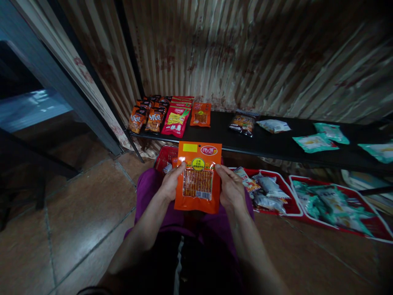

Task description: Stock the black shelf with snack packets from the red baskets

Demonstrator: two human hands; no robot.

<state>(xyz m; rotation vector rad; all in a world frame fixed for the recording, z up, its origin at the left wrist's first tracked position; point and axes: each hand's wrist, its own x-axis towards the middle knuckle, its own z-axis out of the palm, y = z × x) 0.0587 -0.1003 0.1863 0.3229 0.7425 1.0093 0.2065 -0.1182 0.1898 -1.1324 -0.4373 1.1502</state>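
Note:
An orange snack packet [198, 205] with a clear window showing brown sticks is held upright above my lap. My left hand [172, 182] grips its left edge, thumb on the front. On the opposite edge, my right hand [231, 186] is closed the same way; the fingers behind the packet are hidden. Beyond it, a similar orange packet [201, 114] lies on the black shelf [215, 131]. Left of that one are red packets [175, 123] and several small orange-and-black packets [155, 119].
Farther right on the shelf lie a dark clear-fronted packet [243, 123], a white packet [274, 125] and several green packets [315, 143]. Below stand red baskets [296, 205] holding more packets, one partly behind my hands. A striped curtain [245, 53] hangs behind the shelf.

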